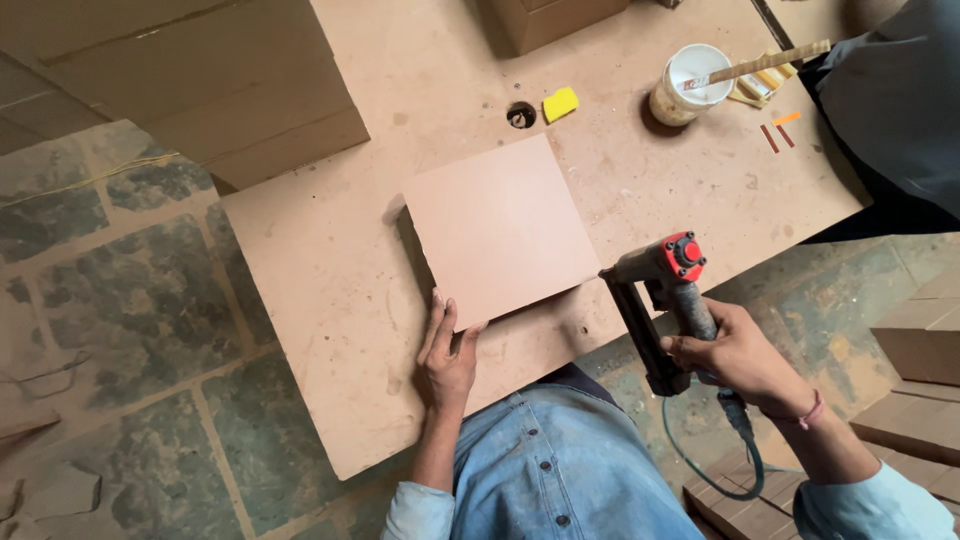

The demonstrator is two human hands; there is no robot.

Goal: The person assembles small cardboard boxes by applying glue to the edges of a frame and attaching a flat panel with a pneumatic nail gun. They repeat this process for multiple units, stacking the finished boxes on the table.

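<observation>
A square, box-like piece of pale brown fibreboard [498, 228] is steadied on the dusty brown counter [330, 300] by the left hand [447, 352], fingers spread against its near corner. A black pneumatic nail gun with a red cap [660, 300] is gripped by the closed right hand [738, 355], held off the near right edge. Fastening appears in hand; the nose would need seating squarely on the edge.

Matt, smooth fibreboard panel [498, 228]; stained board worktop [330, 300]; dark metal nail gun [665, 300], glossy red plastic cap.

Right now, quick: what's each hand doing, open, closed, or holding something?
Left hand: open, fingers pressed against the near edge of the square board.
Right hand: closed around the nail gun grip.
</observation>
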